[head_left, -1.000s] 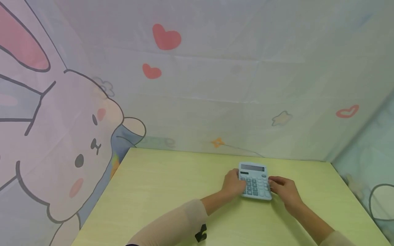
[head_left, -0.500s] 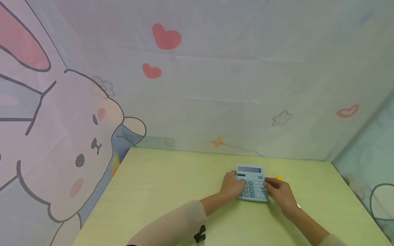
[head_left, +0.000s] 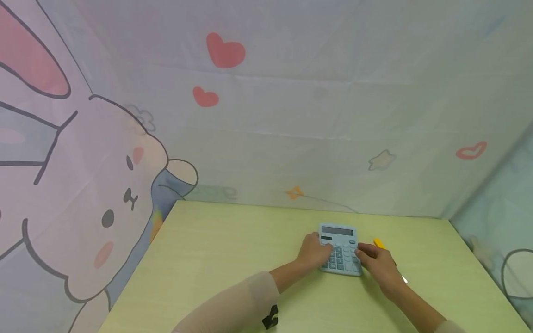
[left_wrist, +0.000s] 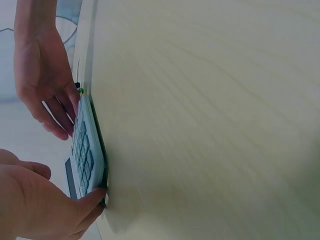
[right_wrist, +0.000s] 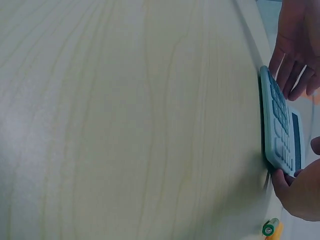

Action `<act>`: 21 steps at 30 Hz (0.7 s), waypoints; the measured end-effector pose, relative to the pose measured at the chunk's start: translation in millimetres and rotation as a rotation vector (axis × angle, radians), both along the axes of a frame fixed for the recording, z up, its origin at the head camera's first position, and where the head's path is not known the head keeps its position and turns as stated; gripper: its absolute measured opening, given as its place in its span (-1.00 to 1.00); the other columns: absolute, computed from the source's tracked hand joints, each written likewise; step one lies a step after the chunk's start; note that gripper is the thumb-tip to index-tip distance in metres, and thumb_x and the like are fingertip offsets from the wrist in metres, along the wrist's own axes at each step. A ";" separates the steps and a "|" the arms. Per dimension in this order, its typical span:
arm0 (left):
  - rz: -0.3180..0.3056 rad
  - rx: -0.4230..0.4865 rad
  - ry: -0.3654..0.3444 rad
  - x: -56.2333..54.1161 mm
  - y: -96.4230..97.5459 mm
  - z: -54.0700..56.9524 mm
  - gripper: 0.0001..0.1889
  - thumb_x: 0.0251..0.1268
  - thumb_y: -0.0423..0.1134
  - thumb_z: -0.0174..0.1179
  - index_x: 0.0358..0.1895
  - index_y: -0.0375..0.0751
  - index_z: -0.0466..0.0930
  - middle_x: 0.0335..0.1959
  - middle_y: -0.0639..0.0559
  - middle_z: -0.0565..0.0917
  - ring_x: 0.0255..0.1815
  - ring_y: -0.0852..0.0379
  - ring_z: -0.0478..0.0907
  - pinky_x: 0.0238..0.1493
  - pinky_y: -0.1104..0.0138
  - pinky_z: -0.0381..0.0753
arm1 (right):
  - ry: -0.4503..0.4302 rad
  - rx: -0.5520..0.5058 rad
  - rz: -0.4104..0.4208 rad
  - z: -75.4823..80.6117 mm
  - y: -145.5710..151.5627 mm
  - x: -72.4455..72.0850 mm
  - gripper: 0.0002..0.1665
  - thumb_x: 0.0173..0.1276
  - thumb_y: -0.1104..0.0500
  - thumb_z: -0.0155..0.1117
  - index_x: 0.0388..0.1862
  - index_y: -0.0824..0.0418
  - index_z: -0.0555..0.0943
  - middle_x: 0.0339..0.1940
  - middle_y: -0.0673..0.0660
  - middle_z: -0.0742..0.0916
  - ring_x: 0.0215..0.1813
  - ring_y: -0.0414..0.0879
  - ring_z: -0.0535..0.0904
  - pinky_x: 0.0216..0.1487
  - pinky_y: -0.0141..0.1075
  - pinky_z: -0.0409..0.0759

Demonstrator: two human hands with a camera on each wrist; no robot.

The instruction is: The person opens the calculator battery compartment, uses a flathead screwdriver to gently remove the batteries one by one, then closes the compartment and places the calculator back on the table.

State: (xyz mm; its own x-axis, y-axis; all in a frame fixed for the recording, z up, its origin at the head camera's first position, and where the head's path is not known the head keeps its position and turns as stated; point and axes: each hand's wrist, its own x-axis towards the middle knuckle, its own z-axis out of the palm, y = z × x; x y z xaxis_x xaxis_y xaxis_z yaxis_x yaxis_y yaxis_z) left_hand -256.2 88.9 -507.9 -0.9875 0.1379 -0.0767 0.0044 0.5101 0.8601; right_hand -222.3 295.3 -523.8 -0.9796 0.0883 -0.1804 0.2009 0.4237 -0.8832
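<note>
A pale blue calculator (head_left: 339, 249) lies face up on the table, its display toward the back. My left hand (head_left: 313, 252) holds its left edge, thumb over the keys. At the opposite edge my right hand (head_left: 381, 268) holds it with the thumb near the side keys. In the left wrist view, the left fingers (left_wrist: 92, 202) touch the calculator's edge. Behind the right hand lies a yellow-handled tool (head_left: 378, 243) with a silvery tip, its middle hidden by the hand. A small green-and-silver battery (right_wrist: 270, 227) shows near the yellow handle in the right wrist view.
The light wood-grain table (head_left: 216, 249) reaches back to a printed cloth backdrop (head_left: 291, 115) with a rabbit and hearts. A small black item (head_left: 271, 317) shows below the left sleeve. A dark cable-like loop (head_left: 505, 273) is seen at the far right.
The calculator and right hand have shifted slightly left and toward the person. The yellow handle and silvery tip, hidden a second ago, are now visible. The left hand has barely moved.
</note>
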 end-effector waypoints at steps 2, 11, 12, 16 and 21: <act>-0.005 0.001 0.005 0.2 -0.6 1.1 -0.36 0.35 -0.22 0.24 0.40 -0.58 0.43 0.19 -0.27 0.57 0.08 -0.08 0.49 0.33 0.01 0.52 | -0.002 0.005 0.005 0.7 0.2 -0.2 -0.33 0.69 0.06 0.16 0.55 0.48 0.37 0.50 0.47 0.50 0.52 0.32 0.42 0.51 0.16 0.41; -0.038 -0.027 0.016 -3.8 -0.8 3.3 -0.49 0.34 -0.23 0.29 0.24 -0.51 0.51 -0.06 -0.13 0.51 -0.14 0.02 0.46 0.05 0.14 0.58 | 0.006 0.031 0.061 -0.6 -1.3 -5.4 -0.22 0.66 0.06 0.21 0.60 0.52 0.25 0.56 0.50 0.42 0.55 0.38 0.36 0.51 0.18 0.39; -0.045 -0.042 0.014 -4.2 -1.4 3.1 -0.49 0.35 -0.22 0.28 0.25 -0.50 0.50 -0.07 -0.12 0.50 -0.15 0.03 0.45 0.05 0.14 0.58 | 0.001 0.031 0.060 -1.7 -1.9 -6.3 -0.21 0.66 0.05 0.21 0.61 0.51 0.24 0.56 0.50 0.41 0.56 0.38 0.35 0.51 0.19 0.38; -0.083 -0.110 0.029 -6.6 -3.0 -0.3 -0.39 0.34 -0.17 0.28 0.34 -0.53 0.45 -0.03 -0.16 0.51 -0.13 0.03 0.47 0.11 0.15 0.60 | 0.001 0.034 0.066 -3.2 -3.4 -6.8 -0.17 0.64 0.05 0.23 0.62 0.51 0.21 0.58 0.50 0.38 0.58 0.39 0.32 0.53 0.19 0.34; -0.139 -0.149 0.015 -5.9 -3.8 -5.9 -0.29 0.36 -0.12 0.32 0.43 -0.53 0.38 0.01 -0.16 0.49 -0.15 0.04 0.48 0.06 0.19 0.62 | -0.013 0.046 0.066 -5.9 -3.6 -4.2 -0.14 0.64 0.03 0.24 0.62 0.53 0.19 0.58 0.51 0.37 0.58 0.41 0.31 0.53 0.20 0.33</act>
